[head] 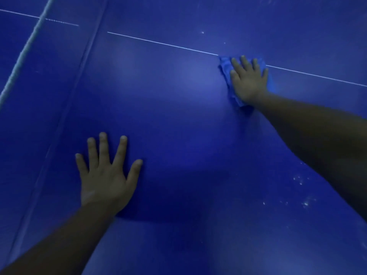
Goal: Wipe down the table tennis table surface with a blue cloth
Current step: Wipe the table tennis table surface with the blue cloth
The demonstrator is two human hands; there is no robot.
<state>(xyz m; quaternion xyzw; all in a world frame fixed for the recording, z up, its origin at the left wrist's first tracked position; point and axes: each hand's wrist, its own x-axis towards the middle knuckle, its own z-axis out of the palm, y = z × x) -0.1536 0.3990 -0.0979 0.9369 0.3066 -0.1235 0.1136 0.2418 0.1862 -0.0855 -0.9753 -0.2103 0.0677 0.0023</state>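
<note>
Table surface: table tennis table (178,120), blue top; serves as the landmark for every entry below.
Centre line: thin white line (158,43) crossing the far part of the table, broken from view where the cloth lies over it.
Cloth: blue cloth (225,65), bunched, lying flat on the table on the white line, mostly covered by the hand.
Right hand: right hand (248,80), fingers straight and spread, palm pressing the cloth onto the table; nothing gripped.
Left hand: left hand (107,175), fingers splayed flat on the bare table, nearer the body than the cloth, well apart from it; holds nothing, likely bracing the reach.
Step in hand: wiping at full reach along the white line.
Doing it well: keep the palm flat so the whole cloth bears down; overlap strokes; draw back towards the near edge to gather dust.
Remaining dirt: pale specks (303,203) on the table under the right forearm, a few more (202,32) beyond the line.
Net: pale-topped net (25,50) along the table's left side; dim light, so possibly only a banded edge.
Obstruction: none on the stroke path; the net bounds leftward strokes.
</note>
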